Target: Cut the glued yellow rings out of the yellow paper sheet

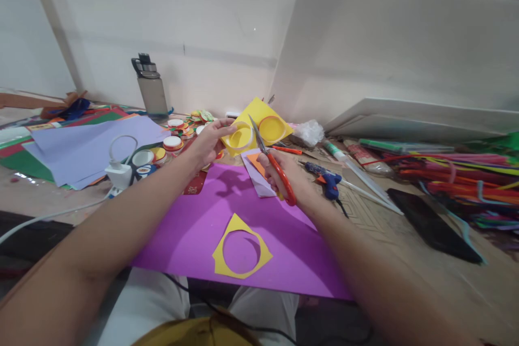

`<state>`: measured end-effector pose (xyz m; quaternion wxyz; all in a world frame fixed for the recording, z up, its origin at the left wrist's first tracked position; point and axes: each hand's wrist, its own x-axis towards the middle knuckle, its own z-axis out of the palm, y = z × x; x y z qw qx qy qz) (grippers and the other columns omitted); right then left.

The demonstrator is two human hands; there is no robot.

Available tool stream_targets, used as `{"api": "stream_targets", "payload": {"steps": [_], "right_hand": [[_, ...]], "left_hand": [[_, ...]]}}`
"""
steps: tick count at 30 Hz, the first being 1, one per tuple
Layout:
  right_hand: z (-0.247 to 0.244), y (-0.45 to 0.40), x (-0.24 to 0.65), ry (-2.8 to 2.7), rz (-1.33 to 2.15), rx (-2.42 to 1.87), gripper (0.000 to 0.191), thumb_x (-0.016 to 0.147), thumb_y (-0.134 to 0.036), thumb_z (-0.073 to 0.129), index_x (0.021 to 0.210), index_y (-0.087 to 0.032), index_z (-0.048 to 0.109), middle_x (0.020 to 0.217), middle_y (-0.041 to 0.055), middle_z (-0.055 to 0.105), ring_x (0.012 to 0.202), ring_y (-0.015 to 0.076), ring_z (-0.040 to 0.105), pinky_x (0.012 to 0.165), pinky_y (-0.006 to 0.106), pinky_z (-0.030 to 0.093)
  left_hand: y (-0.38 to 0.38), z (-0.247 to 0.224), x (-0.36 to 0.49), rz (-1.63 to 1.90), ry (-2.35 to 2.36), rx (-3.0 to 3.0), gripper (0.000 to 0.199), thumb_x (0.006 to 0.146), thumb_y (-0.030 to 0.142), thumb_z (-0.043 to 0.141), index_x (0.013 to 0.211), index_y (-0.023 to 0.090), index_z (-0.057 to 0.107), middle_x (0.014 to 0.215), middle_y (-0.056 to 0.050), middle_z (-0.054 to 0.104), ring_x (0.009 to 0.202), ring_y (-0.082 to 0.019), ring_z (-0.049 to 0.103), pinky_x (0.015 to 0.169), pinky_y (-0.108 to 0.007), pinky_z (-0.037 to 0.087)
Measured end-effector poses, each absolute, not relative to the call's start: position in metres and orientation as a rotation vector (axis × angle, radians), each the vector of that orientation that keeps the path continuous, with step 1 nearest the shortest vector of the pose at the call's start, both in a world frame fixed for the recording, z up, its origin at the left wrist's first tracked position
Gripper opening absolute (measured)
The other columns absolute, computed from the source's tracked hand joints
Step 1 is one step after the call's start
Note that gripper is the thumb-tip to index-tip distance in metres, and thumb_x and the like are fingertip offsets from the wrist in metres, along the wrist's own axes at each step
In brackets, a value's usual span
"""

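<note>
My left hand (213, 141) pinches the left corner of a yellow sheet (256, 110), holding it up above the table. Two round rings sit side by side on that sheet, a left ring (240, 136) and a right ring (272, 130). In my right hand (288, 173) are red-handled scissors (284, 177), their blades pointing up at the sheet between the rings. Below, a purple sheet (182, 243) lies at the table's front edge. On it rests a yellow offcut (221, 259) with a round hole through it.
Lilac sheets (93, 146) and round lids (173, 142) lie to the left, near a white charger plug (119, 175) and a water bottle (153, 92). A blue glue gun (331, 185), a phone (433, 224) and colourful pipe cleaners (458, 173) lie to the right.
</note>
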<state>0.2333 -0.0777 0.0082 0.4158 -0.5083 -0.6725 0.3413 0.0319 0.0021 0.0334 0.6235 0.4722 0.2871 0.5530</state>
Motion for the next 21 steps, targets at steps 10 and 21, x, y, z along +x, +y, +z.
{"api": "stream_targets", "payload": {"steps": [10, 21], "right_hand": [[-0.001, -0.072, 0.235, -1.660, 0.796, -1.238, 0.039, 0.088, -0.063, 0.051, 0.080, -0.025, 0.043, 0.060, -0.0052, 0.050, 0.041, 0.0097, 0.044, 0.037, 0.022, 0.033], [0.004, -0.075, 0.234, -1.763, 0.709, -1.257, 0.035, 0.089, -0.058, 0.052, 0.080, -0.024, 0.044, 0.060, -0.0049, 0.047, 0.050, 0.0112, 0.043, 0.045, 0.023, 0.035]], "left_hand": [[-0.023, 0.028, 0.066, 1.288, 0.657, 0.730, 0.020, 0.072, 0.017, 0.078, 0.090, 0.019, 0.067, 0.088, -0.001, 0.072, 0.076, -0.013, 0.067, 0.068, -0.025, 0.054], [-0.019, 0.028, 0.060, 1.306, 0.717, 1.000, 0.036, 0.053, 0.018, 0.088, 0.084, 0.018, 0.068, 0.087, -0.003, 0.073, 0.073, -0.014, 0.068, 0.061, -0.023, 0.053]]}}
